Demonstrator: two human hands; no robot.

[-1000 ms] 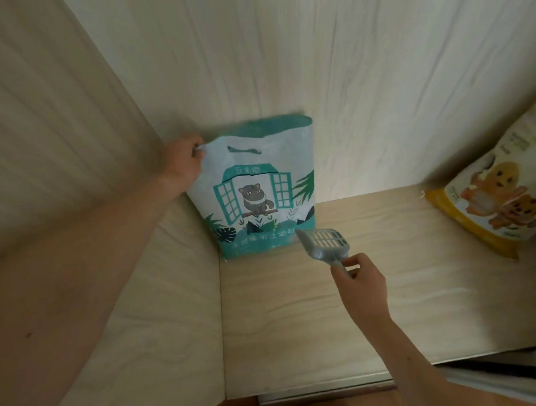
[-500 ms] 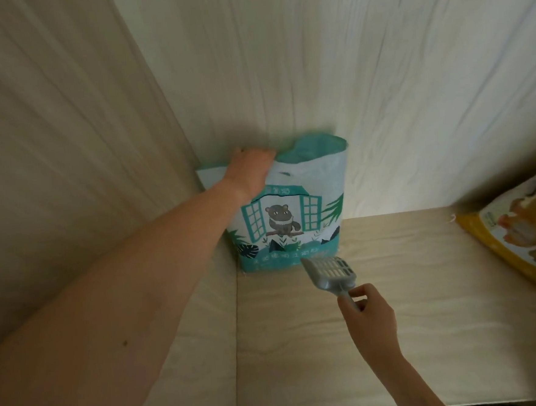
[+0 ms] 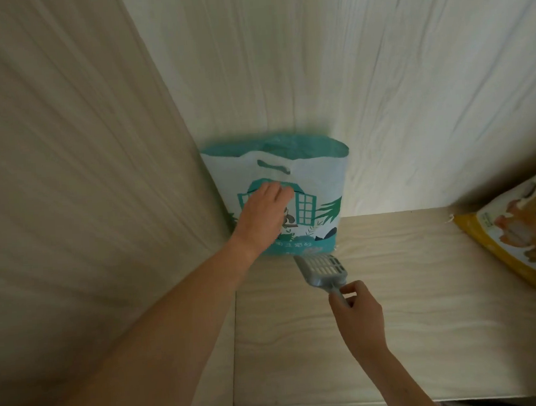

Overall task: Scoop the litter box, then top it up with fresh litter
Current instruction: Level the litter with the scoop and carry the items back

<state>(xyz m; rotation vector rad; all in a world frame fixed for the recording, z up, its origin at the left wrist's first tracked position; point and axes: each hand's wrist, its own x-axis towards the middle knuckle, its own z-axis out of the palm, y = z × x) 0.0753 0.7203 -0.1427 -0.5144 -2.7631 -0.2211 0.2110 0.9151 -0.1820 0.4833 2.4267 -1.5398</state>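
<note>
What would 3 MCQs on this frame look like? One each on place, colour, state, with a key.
1. Where does the teal litter bag stand?
A. in the shelf's back left corner
B. flat on the floor
C. on top of the yellow bag

2. What colour is the scoop?
A. red
B. grey
C. black

3. What is the right hand doing?
A. hanging idle
B. pressing the wall
C. gripping the scoop's handle

Key: 1 A, the bag stands upright where the side and back panels meet; 2 B, its slotted head is pale grey; 3 C, fingers curl round the handle while the left hand lies against the bag's front.
</note>
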